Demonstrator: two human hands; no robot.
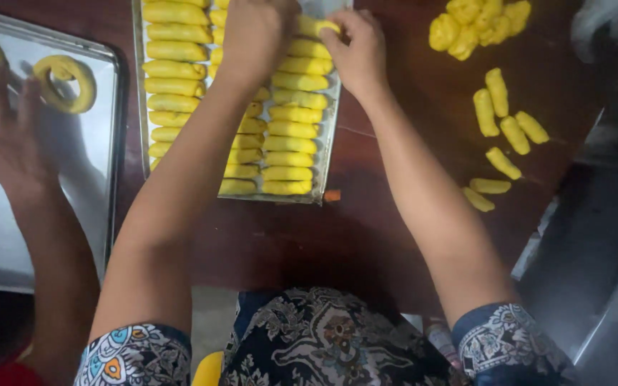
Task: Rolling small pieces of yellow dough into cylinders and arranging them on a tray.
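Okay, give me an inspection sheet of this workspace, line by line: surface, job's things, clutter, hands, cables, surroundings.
Surface: dark reddish-brown table.
Job's things: metal tray packed with rows of yellow dough logs; one dough piece pinched at the tray's far end.
Clutter: loose dough logs and a heap of dough lumps on the table to the right.
Hands: left hand over the tray; right hand holding the dough piece.
Cables: nothing seen.
Surroundings: another person's hand on a second tray with a dough ring.
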